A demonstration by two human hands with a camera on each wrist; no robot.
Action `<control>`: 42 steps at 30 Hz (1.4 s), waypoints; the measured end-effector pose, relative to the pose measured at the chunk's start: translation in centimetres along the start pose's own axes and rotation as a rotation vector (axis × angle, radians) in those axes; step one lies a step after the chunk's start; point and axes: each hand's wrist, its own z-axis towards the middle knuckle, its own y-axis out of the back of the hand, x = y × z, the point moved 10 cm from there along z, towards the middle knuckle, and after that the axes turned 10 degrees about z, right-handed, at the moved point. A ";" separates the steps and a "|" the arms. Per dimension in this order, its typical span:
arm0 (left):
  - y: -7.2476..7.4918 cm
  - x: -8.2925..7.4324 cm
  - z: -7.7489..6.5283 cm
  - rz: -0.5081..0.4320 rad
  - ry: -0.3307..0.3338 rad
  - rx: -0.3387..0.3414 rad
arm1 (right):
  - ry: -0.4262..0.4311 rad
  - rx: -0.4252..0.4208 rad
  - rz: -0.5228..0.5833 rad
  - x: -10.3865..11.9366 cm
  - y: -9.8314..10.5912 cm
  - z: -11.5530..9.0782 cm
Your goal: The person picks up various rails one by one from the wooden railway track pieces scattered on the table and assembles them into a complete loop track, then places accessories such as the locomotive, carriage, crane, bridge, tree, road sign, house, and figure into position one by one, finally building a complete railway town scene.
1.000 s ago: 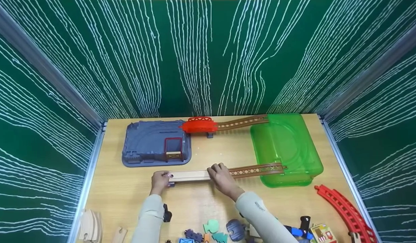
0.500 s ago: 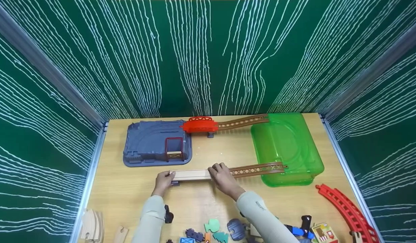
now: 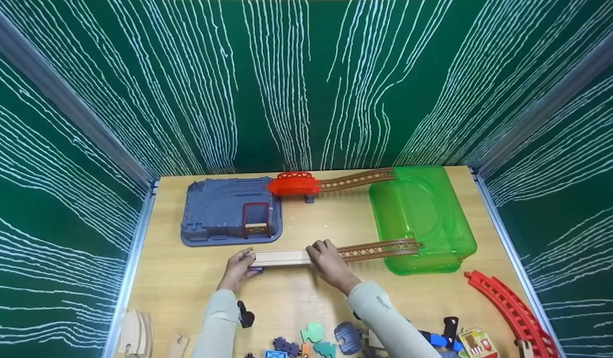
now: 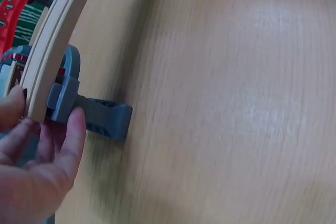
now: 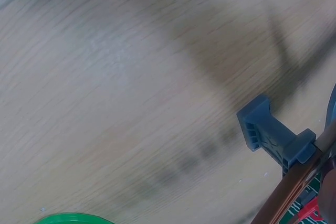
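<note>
Above the desk (image 3: 291,293), a wooden track (image 3: 279,258) runs parallel to the far edge; left hand (image 3: 237,270) pinches its left end, right hand (image 3: 329,262) grips its right.

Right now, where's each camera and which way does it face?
Head: on the person's head, facing forward and down over the table; left hand, right hand and sleeves show.
Left wrist: on that wrist, facing the pale track and its grey support; left hand shows.
Right wrist: on that wrist, facing the table and the blue post by the brown track; a sliver of right hand shows.
Head and left wrist share the pale track.
</note>
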 end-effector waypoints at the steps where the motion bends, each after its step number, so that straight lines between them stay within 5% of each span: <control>1: -0.6 -1.3 -1.4 0.007 0.028 0.013 | -0.001 0.000 -0.001 0.0 0.0 0.0; 5: -2.3 -4.5 -4.4 -0.010 0.068 0.074 | -0.008 0.006 0.001 -0.1 0.1 0.0; 10: -2.9 -5.8 -5.3 -0.069 0.073 0.067 | -0.025 0.042 0.004 -0.1 0.0 0.1; 19: -1.8 -4.1 -3.8 -0.067 0.158 -0.138 | -0.036 0.040 -0.003 -0.1 0.1 0.1; 30: -1.5 -4.1 -4.2 -0.085 0.199 -0.268 | -0.004 0.077 -0.085 0.3 -0.3 0.0; 37: -1.7 -3.9 -4.2 -0.114 0.200 -0.212 | -0.013 0.054 -0.048 0.0 0.0 -0.1; 42: -1.8 -3.4 -3.7 -0.045 0.209 -0.153 | -0.081 0.110 0.111 -0.8 -0.2 -0.3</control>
